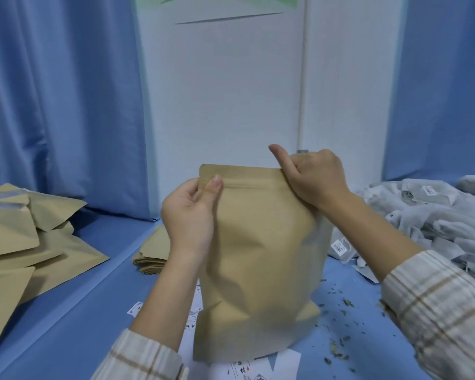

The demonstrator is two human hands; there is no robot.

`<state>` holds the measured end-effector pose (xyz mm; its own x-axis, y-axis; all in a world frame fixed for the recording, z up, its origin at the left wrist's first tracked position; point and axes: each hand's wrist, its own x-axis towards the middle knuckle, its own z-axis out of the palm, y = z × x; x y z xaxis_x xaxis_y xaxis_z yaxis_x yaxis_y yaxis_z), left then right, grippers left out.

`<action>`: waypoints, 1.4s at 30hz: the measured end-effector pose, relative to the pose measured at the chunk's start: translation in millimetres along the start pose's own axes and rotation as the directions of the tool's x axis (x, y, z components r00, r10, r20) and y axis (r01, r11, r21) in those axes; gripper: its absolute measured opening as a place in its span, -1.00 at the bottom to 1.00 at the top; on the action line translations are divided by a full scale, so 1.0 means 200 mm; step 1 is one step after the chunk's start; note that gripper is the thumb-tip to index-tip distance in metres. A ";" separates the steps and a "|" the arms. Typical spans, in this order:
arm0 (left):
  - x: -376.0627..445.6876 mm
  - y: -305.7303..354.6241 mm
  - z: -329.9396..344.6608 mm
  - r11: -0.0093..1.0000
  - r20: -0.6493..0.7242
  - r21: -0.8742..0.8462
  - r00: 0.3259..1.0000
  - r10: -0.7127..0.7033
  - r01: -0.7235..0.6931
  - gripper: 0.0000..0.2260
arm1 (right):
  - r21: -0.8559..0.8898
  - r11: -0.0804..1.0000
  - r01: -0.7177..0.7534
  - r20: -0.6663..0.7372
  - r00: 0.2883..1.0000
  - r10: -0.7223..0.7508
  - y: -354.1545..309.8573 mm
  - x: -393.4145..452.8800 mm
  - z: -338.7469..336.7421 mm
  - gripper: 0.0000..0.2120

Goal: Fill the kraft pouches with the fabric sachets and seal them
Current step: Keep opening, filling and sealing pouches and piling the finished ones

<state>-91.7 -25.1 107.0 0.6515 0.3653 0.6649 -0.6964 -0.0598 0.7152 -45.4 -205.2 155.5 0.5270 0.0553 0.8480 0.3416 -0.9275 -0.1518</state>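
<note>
A bulging kraft pouch (258,259) stands upright in front of me on the blue table (93,311). My left hand (189,212) pinches its top left corner at the zip strip, thumb on the near face. My right hand (313,176) grips the top right corner with curled fingers and the thumb raised. The pouch's contents are hidden. A heap of white fabric sachets (428,220) lies at the right.
Filled kraft pouches (25,237) are piled at the left. A flat stack of empty pouches (151,253) lies behind my left wrist. Printed paper labels (247,370) lie under the pouch, and dried herb crumbs (340,319) dot the table at the right. Blue curtains hang behind.
</note>
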 end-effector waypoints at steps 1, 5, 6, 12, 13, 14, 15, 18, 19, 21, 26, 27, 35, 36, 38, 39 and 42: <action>0.01 0.00 0.00 1.000 -0.001 -0.004 1.000 -0.005 0.005 -0.51 | -0.024 1.000 -0.003 -0.014 1.000 0.002 0.02 0.00 -0.01 -0.38; 0.01 -0.02 -0.03 0.999 -0.006 -0.042 1.000 -0.024 0.024 -0.56 | -0.008 1.000 -0.018 -0.007 1.000 0.018 0.07 -0.01 0.00 -0.37; 0.01 -0.02 -0.03 0.999 -0.009 -0.047 1.000 -0.026 0.026 -0.57 | 0.002 1.000 -0.023 -0.006 1.000 0.023 0.07 -0.01 0.00 -0.36; 0.03 -0.04 -0.06 0.989 -0.018 -0.124 0.996 -0.086 0.083 -0.68 | 0.027 0.997 -0.076 -0.036 0.996 0.077 0.11 0.01 0.01 -0.35; 0.03 -0.05 -0.06 0.989 -0.012 -0.122 0.996 -0.084 0.082 -0.70 | 0.028 0.996 -0.082 -0.047 0.995 0.083 0.11 0.01 0.02 -0.35; 0.03 -0.05 -0.06 0.990 -0.011 -0.118 0.997 -0.074 0.072 -0.71 | 0.025 0.996 -0.087 -0.051 0.995 0.088 0.12 0.01 0.02 -0.35; 0.03 -0.05 -0.07 0.992 -0.015 -0.112 0.998 -0.060 0.058 -0.71 | 0.022 0.996 -0.092 -0.051 0.994 0.093 0.13 0.02 0.03 -0.36; 0.06 -0.04 -0.10 0.999 -0.054 -0.039 0.998 0.027 -0.029 -0.60 | 0.010 0.988 -0.152 -0.042 0.987 0.153 0.17 0.01 0.03 -0.42; 0.07 -0.03 -0.12 0.998 -0.071 0.012 0.995 0.064 -0.063 -0.58 | 0.018 0.983 -0.185 -0.043 0.982 0.186 0.19 -0.01 0.03 -0.47; 0.09 0.00 -0.13 0.982 -0.081 0.139 0.986 0.144 -0.132 -0.54 | 0.052 0.957 -0.286 -0.058 0.956 0.288 0.19 -0.06 0.05 -0.59; -0.03 0.08 0.03 0.851 0.052 0.413 0.941 0.334 -0.324 -0.77 | 0.518 0.628 -0.581 0.365 0.814 0.452 -0.09 -0.17 0.06 -0.43; -0.07 0.09 0.05 0.780 0.127 0.497 0.921 0.368 -0.380 -0.86 | 0.604 0.466 -0.646 0.486 0.762 0.427 -0.15 -0.19 0.05 -0.43; -0.31 0.05 0.08 -0.065 0.604 0.541 0.334 0.724 -0.838 -0.76 | 0.433 -0.349 -0.831 0.900 0.423 0.108 -0.20 -0.35 -0.10 -0.77; -0.34 0.03 0.06 -0.089 0.628 0.527 0.317 0.711 -0.845 -0.74 | 0.385 -0.343 -0.857 0.922 0.375 0.098 -0.20 -0.38 -0.10 -0.76; -0.40 -0.01 0.03 -0.130 0.678 0.520 0.314 0.665 -0.844 -0.81 | 0.310 -0.331 -0.891 0.949 0.308 0.061 -0.19 -0.46 -0.07 -0.76; -0.42 -0.04 0.02 -0.131 0.687 0.519 0.322 0.651 -0.845 -0.86 | 0.298 -0.343 -0.891 0.953 0.300 0.048 -0.20 -0.49 -0.04 -0.77; -0.48 -0.10 -0.04 -0.019 0.644 0.562 0.423 0.637 -0.827 -0.88 | 0.348 -0.478 -0.806 0.928 0.370 0.051 -0.23 -0.57 0.05 -0.78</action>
<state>-141.8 -51.0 27.1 0.0255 -0.4821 0.8757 -0.3568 -0.8227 -0.4426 -112.2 -165.3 60.9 0.9343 0.3163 -0.1646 -0.3174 0.5276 -0.7880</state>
